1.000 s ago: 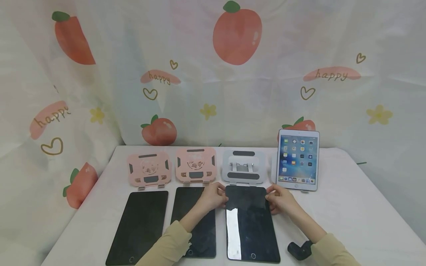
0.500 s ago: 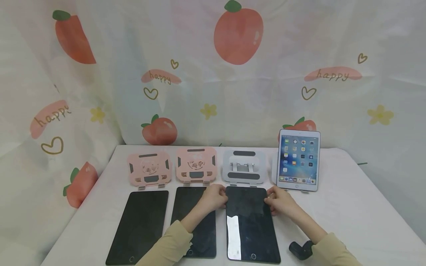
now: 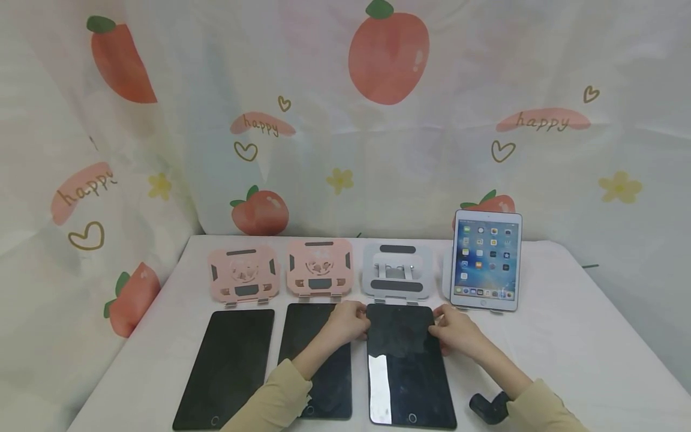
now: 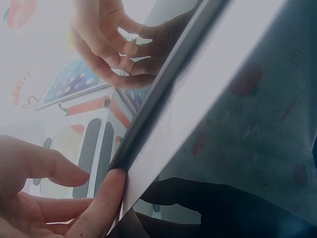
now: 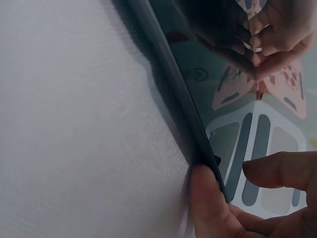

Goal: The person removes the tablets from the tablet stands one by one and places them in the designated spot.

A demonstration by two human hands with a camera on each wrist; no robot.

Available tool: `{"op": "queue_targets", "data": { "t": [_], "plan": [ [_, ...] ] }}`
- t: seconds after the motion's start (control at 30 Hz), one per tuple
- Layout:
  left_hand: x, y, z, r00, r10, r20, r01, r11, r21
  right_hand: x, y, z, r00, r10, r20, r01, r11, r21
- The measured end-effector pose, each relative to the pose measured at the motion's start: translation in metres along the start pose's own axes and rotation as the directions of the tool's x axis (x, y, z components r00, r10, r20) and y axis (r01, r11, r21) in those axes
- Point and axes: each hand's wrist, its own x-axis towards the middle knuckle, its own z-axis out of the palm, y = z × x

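Note:
My left hand (image 3: pixel 346 321) and right hand (image 3: pixel 456 328) hold the upper left and upper right corners of a black-screened tablet (image 3: pixel 410 360). In the left wrist view, the left thumb (image 4: pixel 111 198) presses against the tablet's side edge, while the index finger (image 4: pixel 64 171) is off the glass. Similarly, the right thumb (image 5: pixel 205 183) sits on the opposite edge and the right index finger (image 5: pixel 277 170) stands apart from it. Fingertips below the edges are partly hidden. Just beyond the tablet's top edge is a light-blue folding tablet stand (image 3: pixel 396 286).
Two more dark tablets (image 3: pixel 229 360) lie to the left, the nearer partly under my left arm. Behind them are two pink stands (image 3: pixel 245 291). At the back right, a white tablet (image 3: pixel 486 264) with a lit screen leans upright. A black curved object (image 3: pixel 487 409) lies by my right sleeve.
The held tablet's top edge has shifted slightly toward me, and the bright reflection on its screen has slid down. Both hands keep their places at its corners.

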Motion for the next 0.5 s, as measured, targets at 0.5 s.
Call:
{"op": "queue_targets", "data": {
  "t": [0.5],
  "plan": [
    [0.0003,-0.0003,0.001,0.999,0.05,0.001,-0.049,0.996,0.077,-0.0041,0.0018,0.0009,1.0,0.013,0.027,-0.013,1.0,0.022]
  ]
}}
